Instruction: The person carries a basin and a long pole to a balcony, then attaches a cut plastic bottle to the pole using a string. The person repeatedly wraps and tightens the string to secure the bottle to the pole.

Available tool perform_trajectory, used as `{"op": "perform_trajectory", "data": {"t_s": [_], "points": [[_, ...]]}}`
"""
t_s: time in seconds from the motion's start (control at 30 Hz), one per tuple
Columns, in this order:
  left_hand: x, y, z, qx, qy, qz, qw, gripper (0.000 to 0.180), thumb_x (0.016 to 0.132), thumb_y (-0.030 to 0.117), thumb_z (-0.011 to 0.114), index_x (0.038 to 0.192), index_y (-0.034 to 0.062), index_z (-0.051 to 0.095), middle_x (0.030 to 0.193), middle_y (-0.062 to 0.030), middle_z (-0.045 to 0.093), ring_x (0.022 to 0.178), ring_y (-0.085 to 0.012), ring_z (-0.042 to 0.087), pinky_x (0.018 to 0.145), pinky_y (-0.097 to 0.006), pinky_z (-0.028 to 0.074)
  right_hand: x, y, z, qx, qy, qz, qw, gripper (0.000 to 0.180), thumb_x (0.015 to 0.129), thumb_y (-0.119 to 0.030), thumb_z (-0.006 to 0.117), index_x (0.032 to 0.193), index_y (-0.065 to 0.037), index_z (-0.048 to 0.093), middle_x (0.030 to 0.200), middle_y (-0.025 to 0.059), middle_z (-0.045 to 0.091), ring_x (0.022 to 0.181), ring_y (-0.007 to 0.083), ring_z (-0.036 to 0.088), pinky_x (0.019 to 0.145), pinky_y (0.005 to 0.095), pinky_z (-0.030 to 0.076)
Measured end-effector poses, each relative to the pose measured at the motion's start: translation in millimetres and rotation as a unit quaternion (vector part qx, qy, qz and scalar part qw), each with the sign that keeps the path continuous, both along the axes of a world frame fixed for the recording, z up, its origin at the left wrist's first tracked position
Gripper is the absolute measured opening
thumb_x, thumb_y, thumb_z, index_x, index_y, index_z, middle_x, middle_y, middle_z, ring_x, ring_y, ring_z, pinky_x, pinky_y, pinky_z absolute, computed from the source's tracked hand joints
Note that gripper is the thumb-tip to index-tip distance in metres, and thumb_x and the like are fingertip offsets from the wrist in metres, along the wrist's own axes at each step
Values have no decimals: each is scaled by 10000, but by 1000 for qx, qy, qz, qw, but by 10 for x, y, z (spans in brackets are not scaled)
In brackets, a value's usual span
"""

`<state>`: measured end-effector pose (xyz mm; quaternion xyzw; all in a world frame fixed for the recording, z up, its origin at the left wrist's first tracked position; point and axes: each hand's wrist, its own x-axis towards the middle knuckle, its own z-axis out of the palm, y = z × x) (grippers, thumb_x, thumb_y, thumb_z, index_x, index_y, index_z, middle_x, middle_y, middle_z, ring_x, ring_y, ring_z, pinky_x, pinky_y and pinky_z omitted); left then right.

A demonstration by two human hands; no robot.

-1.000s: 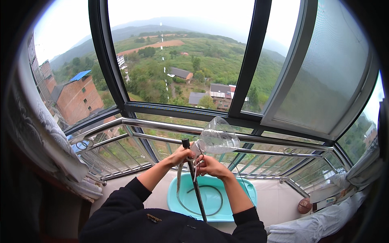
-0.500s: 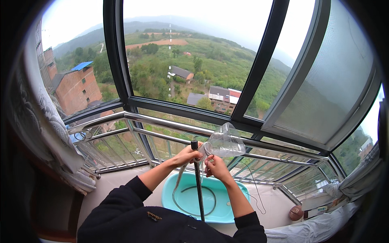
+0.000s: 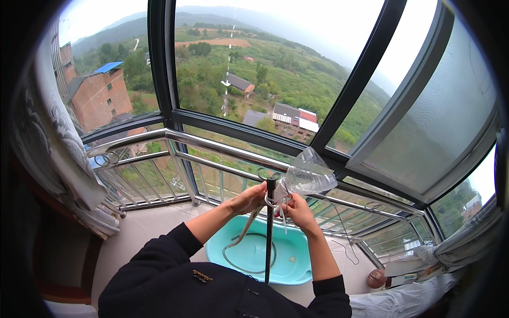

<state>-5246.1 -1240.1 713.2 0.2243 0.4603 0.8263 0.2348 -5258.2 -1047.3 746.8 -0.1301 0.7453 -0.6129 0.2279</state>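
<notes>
I'm apparently tying thin white cord (image 3: 272, 203) round a slim black pole (image 3: 269, 238).
My right hand (image 3: 300, 213) pinches it near a clear plastic bottle (image 3: 313, 175); my left hand (image 3: 249, 200) has an unclear grip; next needs tension.

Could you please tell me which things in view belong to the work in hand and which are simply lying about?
In the work:
Long black pole
Clear plastic bottle
Thin white cord, at the right fingers
Flexible greyish hose
Probably the turquoise plastic tub, with hose inside

Not in use:
Round brown basketball
Patterned white fabric curtain
Shiny metal railing
</notes>
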Motion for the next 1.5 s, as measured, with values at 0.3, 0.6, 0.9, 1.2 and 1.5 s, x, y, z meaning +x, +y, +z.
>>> {"op": "perform_trajectory", "data": {"t_s": [0.3, 0.6, 0.9, 1.2, 1.5], "points": [[69, 260, -26, 75, -79, 81, 991, 672, 840, 602, 377, 1250, 71, 424, 986, -44, 582, 863, -127, 526, 753, -273, 415, 67, 138, 270, -328, 22, 49, 943, 737, 729, -112, 677, 1330, 23, 272, 1263, 163, 440, 1141, 242, 467, 955, 351, 375], [124, 609, 63, 138, -96, 154, 974, 770, 698, 787, 364, 1013, 103, 528, 654, 24, 465, 519, -81, 435, 459, -216, 323, 19, -198, 475, -154, 112, -58, 980, 632, 788, -259, 685, 1241, 19, 343, 999, 120, 598, 900, 156, 585, 790, 252, 462], [254, 588, 158, -75, 82, 337, 935, 613, 771, 483, 622, 1117, 29, 398, 879, -31, 498, 757, -114, 489, 682, -261, 414, 125, -252, 576, -87, 200, -168, 962, 656, 739, -194, 741, 1188, 26, 317, 970, 143, 580, 770, 176, 611, 615, 248, 494], [341, 527, 123, -219, 155, 301, 915, 709, 672, 314, 779, 1151, 26, 342, 877, -81, 563, 791, -162, 573, 694, -287, 470, 12, -213, 633, -32, 260, -163, 951, 723, 697, -303, 768, 1122, 72, 320, 893, 180, 598, 789, 207, 632, 652, 284, 505], [326, 511, 197, -281, 171, 229, 916, 408, 812, 83, 566, 1135, -10, 336, 931, -104, 588, 863, -183, 620, 736, -312, 505, -212, -107, 747, 155, 338, -136, 918, 780, 641, -448, 769, 1059, 94, 395, 826, 144, 553, 692, 177, 584, 607, 269, 481]]}}
